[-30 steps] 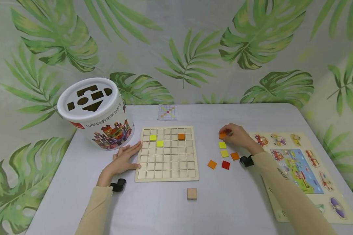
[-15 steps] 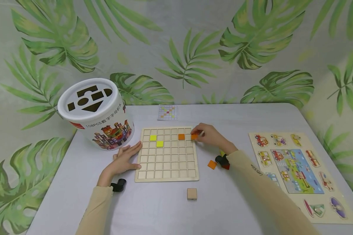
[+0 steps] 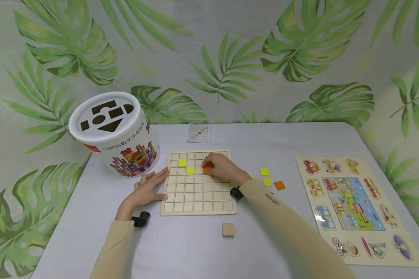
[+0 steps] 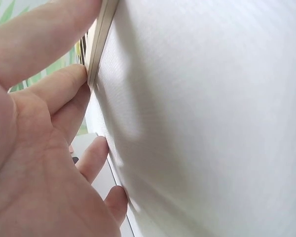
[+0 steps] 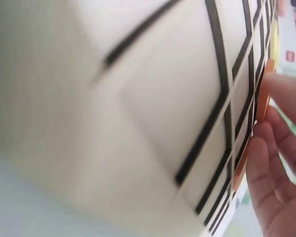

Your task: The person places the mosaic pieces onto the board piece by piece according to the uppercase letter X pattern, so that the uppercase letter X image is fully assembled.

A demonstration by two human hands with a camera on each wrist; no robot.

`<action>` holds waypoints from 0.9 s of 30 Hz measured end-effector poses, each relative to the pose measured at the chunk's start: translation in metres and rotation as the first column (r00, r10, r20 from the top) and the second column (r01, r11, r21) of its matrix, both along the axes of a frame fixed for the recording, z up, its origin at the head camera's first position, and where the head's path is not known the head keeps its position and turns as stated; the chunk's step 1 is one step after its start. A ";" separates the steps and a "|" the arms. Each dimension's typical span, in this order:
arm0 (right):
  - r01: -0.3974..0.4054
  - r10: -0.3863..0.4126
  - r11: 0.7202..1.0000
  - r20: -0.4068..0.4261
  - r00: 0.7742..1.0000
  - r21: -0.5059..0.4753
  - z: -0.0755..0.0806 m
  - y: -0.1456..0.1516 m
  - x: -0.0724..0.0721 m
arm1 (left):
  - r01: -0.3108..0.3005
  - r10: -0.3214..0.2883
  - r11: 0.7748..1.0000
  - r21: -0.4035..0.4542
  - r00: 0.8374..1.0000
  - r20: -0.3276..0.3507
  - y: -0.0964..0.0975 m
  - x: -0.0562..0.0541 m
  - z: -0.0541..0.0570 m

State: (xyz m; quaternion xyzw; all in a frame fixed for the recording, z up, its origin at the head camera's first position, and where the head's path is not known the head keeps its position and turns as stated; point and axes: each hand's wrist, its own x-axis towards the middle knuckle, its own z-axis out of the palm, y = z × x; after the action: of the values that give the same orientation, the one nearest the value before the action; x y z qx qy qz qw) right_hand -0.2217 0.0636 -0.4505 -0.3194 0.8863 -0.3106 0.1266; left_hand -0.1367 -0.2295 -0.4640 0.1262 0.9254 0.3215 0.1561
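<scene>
My right hand [image 3: 225, 168] pinches an orange square tile [image 3: 206, 169] over the upper middle of the wooden grid board [image 3: 199, 195]. In the right wrist view this tile [image 5: 263, 98] stands at the grid lines between thumb and fingers, with another orange tile [image 5: 240, 170] in the board beside the fingertips. The head view hides that second tile behind the hand. Two yellow tiles, one upper [image 3: 182, 163] and one lower [image 3: 190, 170], sit diagonally in the grid. My left hand [image 3: 144, 195], fingers extended, touches the board's left edge; the left wrist view shows fingertips against its side [image 4: 99, 47].
Right of the board lie loose yellow tiles [image 3: 264, 171] and an orange tile [image 3: 279, 185]; my sleeve covers others. A patterned card [image 3: 199, 133] lies behind the board, a white bucket [image 3: 125, 135] back left, a wooden block [image 3: 228, 230] in front, a picture puzzle [image 3: 359, 209] at right.
My right hand picked up an orange tile from the loose tiles and carried it left, over the board's right edge, onto the grid. The left hand has stayed in place.
</scene>
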 end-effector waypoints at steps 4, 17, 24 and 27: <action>0.006 -0.005 0.999 -0.038 0.999 0.036 0.002 -0.004 0.001 | 0.002 -0.002 1.000 -0.004 1.000 -0.002 -0.001 -0.001 -0.002; 0.022 -0.022 1.000 -0.023 0.999 0.015 0.006 0.005 0.002 | 0.006 -0.006 1.000 0.004 1.000 -0.002 0.000 -0.001 -0.001; 0.054 -0.050 0.985 0.025 0.998 -0.162 0.025 0.052 0.006 | 0.010 -0.010 1.000 0.007 1.000 -0.002 0.000 -0.002 -0.002; 0.081 -0.077 0.983 0.028 0.997 -0.163 0.028 0.078 0.012 | 0.006 -0.006 1.000 0.002 1.000 0.002 -0.001 -0.001 -0.002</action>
State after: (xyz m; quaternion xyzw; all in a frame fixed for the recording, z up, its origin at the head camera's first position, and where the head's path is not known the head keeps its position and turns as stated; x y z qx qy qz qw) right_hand -0.2097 0.1413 -0.4221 -0.2898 0.8682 -0.3910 0.0971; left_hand -0.1382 -0.2305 -0.4660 0.1290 0.9245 0.3220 0.1579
